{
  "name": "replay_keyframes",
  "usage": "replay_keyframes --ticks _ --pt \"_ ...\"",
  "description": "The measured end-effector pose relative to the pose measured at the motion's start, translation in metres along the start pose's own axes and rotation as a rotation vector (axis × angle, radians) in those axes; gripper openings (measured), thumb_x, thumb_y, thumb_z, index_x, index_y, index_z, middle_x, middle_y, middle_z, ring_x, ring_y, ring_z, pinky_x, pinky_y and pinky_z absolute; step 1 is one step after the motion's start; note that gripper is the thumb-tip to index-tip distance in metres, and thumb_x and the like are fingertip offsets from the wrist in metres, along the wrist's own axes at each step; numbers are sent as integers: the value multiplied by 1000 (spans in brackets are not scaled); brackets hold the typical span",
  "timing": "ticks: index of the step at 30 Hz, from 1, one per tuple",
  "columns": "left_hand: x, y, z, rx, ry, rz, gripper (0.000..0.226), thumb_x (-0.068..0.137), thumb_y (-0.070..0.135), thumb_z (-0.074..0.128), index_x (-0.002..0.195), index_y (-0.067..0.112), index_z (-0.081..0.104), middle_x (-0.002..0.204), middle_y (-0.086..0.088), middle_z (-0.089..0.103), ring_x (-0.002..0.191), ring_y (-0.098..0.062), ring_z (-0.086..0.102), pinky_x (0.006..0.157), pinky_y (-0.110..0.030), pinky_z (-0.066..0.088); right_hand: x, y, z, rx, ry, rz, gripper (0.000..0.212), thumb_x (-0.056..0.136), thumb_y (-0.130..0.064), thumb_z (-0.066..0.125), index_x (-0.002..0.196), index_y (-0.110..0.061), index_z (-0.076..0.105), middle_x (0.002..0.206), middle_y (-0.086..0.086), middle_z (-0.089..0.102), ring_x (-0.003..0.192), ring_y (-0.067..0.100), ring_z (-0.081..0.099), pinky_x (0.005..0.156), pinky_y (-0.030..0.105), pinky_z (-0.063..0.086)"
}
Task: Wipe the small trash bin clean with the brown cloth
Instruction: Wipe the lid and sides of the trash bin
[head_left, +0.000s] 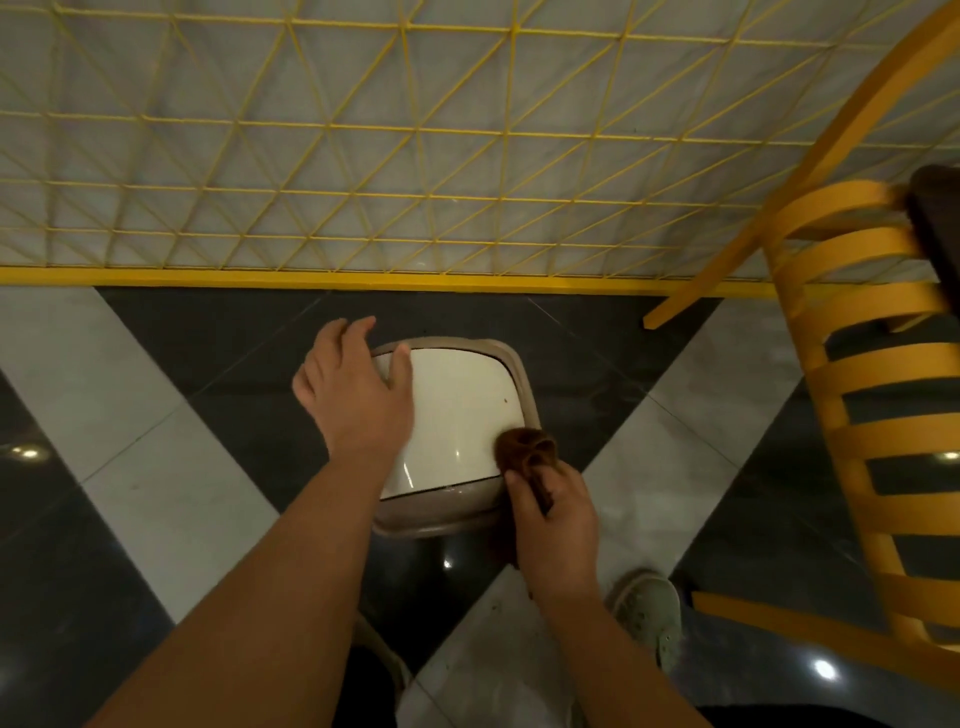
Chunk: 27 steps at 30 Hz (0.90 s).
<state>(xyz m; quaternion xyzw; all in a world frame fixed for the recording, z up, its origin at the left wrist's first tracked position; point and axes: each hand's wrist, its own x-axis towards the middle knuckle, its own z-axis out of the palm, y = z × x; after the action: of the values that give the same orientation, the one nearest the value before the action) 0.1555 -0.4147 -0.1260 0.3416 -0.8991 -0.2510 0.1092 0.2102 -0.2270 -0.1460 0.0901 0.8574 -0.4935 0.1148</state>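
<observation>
The small beige plastic trash bin with a glossy cream lid (457, 415) stands on the dark tiled floor (597, 332). The right hand (558, 514) grips the bunched brown cloth (524, 449), pressed on the lid at 5 o'clock. The left hand (358, 387), fingers spread flat, rests at 10 o'clock.

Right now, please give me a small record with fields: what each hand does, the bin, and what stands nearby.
left hand: rests open on the bin's far-left corner
right hand: grips the brown cloth at the lid's near-right edge
small trash bin: upright on the tiled floor, white lid closed, small dark speck on it
nearby: yellow slatted chair to the right
</observation>
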Motion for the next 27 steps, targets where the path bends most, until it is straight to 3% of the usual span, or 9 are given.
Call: replay_keyframes --ticks 4,8,11,16,19,22,27 --pt "-12 0 -15 -33 106 -9 37 98 30 44 133 22 52 141 -6 47 132 -25 38 110 -45 20 -6 -4 8 95 34 63 24 92 -22 62 115 -22 68 115 -10 56 104 8 56 99 30 45" --pt "-42 2 -8 13 -107 4 52 102 36 24 153 27 22 162 1 18 148 -19 14 117 -48 7 -10 -11 9 98 85 47 23 92 -19 61 114 -18 69 116 -6 58 105 10 56 99 35 46" --pt "-51 -3 0 51 -177 -21 55 103 37 21 156 29 8 164 4 3 150 -17 3 119 -49 2 -27 -17 14 12 16 -187 29 91 -16 62 118 -23 68 123 -11 56 114 13 51 102 34 43" --pt "-48 -8 4 19 -167 12 57 101 42 21 155 27 9 164 2 7 150 -20 7 121 -47 10 -25 -10 17 -209 -33 -466 44 88 -13 63 130 -28 59 133 -1 55 120 14 44 102 31 39" --pt "-49 -10 7 -16 -152 12 58 102 42 23 155 26 11 164 2 8 150 -20 8 121 -42 13 3 -15 18 -187 -45 -328 35 96 -21 55 130 -26 59 131 -2 55 117 7 41 103 29 38" --pt "-50 -10 8 -22 -134 23 57 102 42 24 156 26 11 163 2 9 150 -20 9 121 -38 12 30 -16 18 -171 -41 -96 29 99 -24 47 124 -18 62 124 1 59 115 17 49 103 37 42" --pt "-49 -11 9 -36 -119 15 57 101 45 17 155 29 10 163 5 9 150 -18 8 121 -42 13 -13 -15 26 -175 -28 -255 40 96 -17 49 133 -30 53 131 -5 50 119 11 44 106 31 36"
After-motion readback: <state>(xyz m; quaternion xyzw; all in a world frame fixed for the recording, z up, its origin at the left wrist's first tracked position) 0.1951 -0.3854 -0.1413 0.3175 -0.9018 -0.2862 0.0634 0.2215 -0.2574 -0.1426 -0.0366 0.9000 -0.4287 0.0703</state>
